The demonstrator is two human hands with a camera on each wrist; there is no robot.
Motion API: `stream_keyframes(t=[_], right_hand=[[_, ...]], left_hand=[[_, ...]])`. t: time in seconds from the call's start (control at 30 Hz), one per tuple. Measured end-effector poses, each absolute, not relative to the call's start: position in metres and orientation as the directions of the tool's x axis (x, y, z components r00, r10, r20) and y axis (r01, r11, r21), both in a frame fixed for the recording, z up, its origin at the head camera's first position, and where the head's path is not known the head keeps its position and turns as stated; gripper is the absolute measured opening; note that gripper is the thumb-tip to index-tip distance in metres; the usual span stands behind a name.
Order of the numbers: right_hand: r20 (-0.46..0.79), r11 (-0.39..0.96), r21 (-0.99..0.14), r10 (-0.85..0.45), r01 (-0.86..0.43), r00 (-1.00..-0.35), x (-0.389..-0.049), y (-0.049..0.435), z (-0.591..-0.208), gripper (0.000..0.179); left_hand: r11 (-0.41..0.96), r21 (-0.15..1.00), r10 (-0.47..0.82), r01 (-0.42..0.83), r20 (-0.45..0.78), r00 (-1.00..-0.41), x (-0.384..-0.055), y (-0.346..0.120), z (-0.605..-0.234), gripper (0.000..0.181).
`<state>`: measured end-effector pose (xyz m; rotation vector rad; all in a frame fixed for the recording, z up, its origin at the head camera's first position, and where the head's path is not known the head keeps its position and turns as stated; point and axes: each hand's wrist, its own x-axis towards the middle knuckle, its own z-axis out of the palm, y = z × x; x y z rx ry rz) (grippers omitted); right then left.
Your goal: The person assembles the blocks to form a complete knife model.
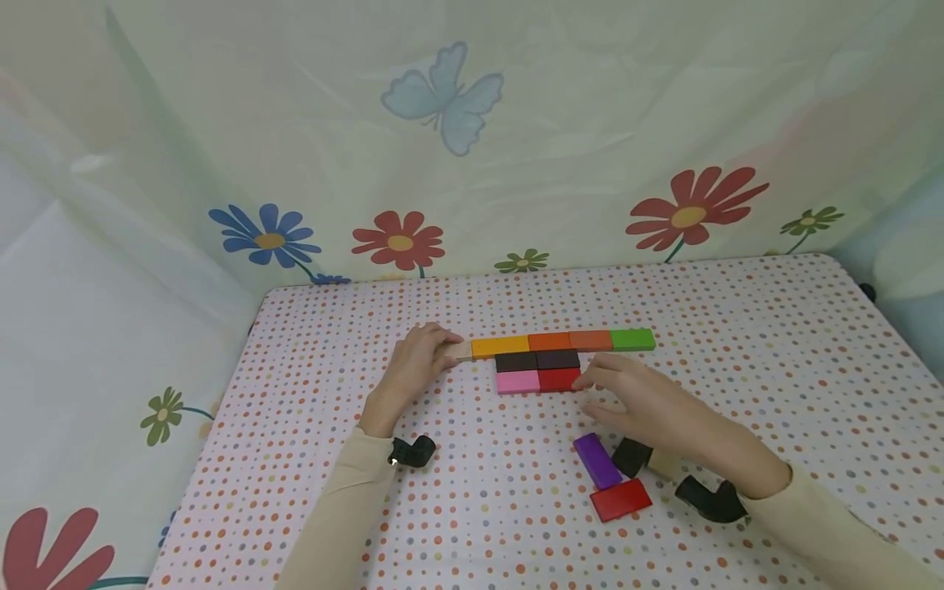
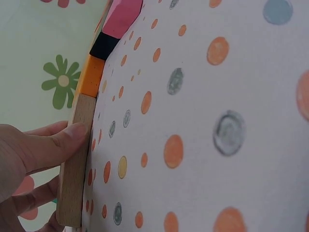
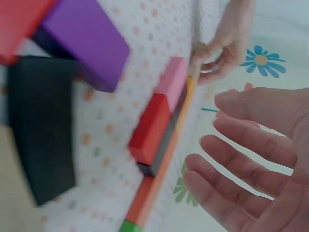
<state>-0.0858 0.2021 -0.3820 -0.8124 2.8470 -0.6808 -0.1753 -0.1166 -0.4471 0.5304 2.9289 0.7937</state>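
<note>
A plain wooden block (image 2: 77,169) lies against the left end of the row, touching the yellow-orange block (image 1: 500,347). My left hand (image 1: 419,362) pinches it, thumb on the near face and fingers behind. Rightward along that row come two orange blocks (image 1: 549,342) and a green block (image 1: 633,339). In front of it sit two dark blocks (image 1: 537,360), then a pink block (image 1: 518,382) beside a red block (image 1: 559,378). Over the table near that red block hovers my right hand (image 1: 637,401), its fingers spread and holding nothing in the right wrist view.
Below my right hand lie a loose purple block (image 1: 597,461), a black block (image 1: 631,456), another red block (image 1: 621,500) and a pale block (image 1: 664,465). Behind the dotted tabletop (image 1: 472,508) hangs a flowered curtain (image 1: 546,164).
</note>
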Motion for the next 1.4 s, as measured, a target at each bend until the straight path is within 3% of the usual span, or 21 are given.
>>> stream_keyframes(t=[0.43,0.77,1.07,1.4], right_hand=[[-0.180,0.742,-0.517,-0.582,-0.427,-0.793,-0.060,0.205,-0.417,0.032],[-0.131,0.712,-0.516,-0.616,-0.477,-0.777,-0.056,0.188,-0.422,0.038],[-0.168,0.802,-0.430,-0.521,-0.413,-0.837,-0.054,0.187,-0.421,0.048],[-0.084,0.780,-0.395,-0.557,-0.485,-0.826,-0.060,0.174,-0.420,0.035]], left_hand=[[0.814,0.498,0.337,0.300,0.017,-0.942,-0.174,-0.115,-0.445,0.032],[0.807,0.501,0.343,0.312,0.031,-0.939,-0.173,-0.116,-0.445,0.031],[0.806,0.498,0.347,0.322,0.044,-0.937,-0.173,-0.115,-0.444,0.031],[0.809,0.501,0.341,0.308,0.028,-0.940,-0.174,-0.116,-0.444,0.030]])
